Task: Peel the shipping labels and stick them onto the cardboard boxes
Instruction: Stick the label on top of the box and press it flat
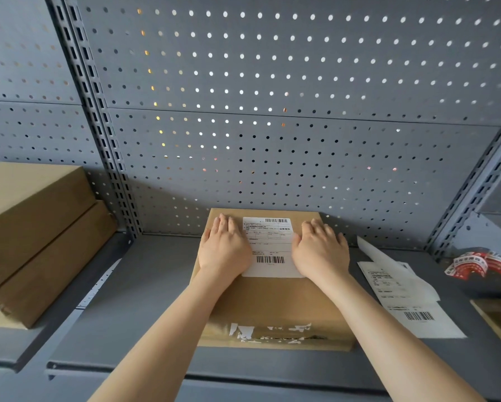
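Matt brown cardboard box [275,303], its near edge scuffed with torn white tape residue. The shipping label [269,248] on it is smooth white paper. Grey painted metal shelf [145,309] and perforated metal pegboard [272,82], both matt.

Both bare forearms reach forward from the bottom of the view, converging slightly toward the hands. The left hand [223,250] lies palm down, fingers extended and held together. The right hand [320,252] mirrors it, also flat and palm down, fingers slightly spread. Neither grip is closed; the hands stay apart.
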A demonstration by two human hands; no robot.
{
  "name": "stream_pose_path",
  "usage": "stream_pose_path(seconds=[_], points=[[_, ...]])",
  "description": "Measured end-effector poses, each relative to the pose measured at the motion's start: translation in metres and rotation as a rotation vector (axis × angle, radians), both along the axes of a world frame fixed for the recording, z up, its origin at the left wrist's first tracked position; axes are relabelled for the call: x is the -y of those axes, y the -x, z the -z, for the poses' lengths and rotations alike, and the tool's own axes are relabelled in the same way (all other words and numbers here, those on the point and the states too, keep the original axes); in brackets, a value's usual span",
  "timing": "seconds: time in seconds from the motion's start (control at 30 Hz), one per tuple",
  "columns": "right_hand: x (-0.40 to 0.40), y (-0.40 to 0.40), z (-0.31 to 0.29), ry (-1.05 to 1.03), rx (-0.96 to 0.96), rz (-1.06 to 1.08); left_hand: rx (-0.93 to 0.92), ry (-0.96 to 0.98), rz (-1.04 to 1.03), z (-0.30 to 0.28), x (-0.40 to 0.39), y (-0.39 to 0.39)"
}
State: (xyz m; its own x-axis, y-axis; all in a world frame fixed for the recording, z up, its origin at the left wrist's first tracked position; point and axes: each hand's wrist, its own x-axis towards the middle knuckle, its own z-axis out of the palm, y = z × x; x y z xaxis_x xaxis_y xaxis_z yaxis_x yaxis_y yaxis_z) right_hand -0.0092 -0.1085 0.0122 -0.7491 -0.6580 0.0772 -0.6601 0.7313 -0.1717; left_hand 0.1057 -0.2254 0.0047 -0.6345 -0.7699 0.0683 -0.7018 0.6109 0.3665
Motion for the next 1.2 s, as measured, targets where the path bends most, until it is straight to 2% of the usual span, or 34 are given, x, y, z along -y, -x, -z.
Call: stream_pose_path(seconds=[0.2,0.6,0.87,1.2], points=[[-0.007,-0.003,-0.003,0.016,0.027,0.011,-0.021,0.012,-0.026,-0.003,-0.005,-0.004],[0.001,-0.032,0.001,-0.024,-0.012,0.072,0.071,0.067,-0.08,-0.002,-0.038,0.0],[-0.009,-0.025,0.0,-0.019,-0.009,0.013,0.067,0.053,-0.016,-0.001,-0.03,-0.006],[-0.029,-0.017,-0.001,0.036,0.03,-0.035,-0.025,0.055,0.055,0.003,-0.014,-0.026]])
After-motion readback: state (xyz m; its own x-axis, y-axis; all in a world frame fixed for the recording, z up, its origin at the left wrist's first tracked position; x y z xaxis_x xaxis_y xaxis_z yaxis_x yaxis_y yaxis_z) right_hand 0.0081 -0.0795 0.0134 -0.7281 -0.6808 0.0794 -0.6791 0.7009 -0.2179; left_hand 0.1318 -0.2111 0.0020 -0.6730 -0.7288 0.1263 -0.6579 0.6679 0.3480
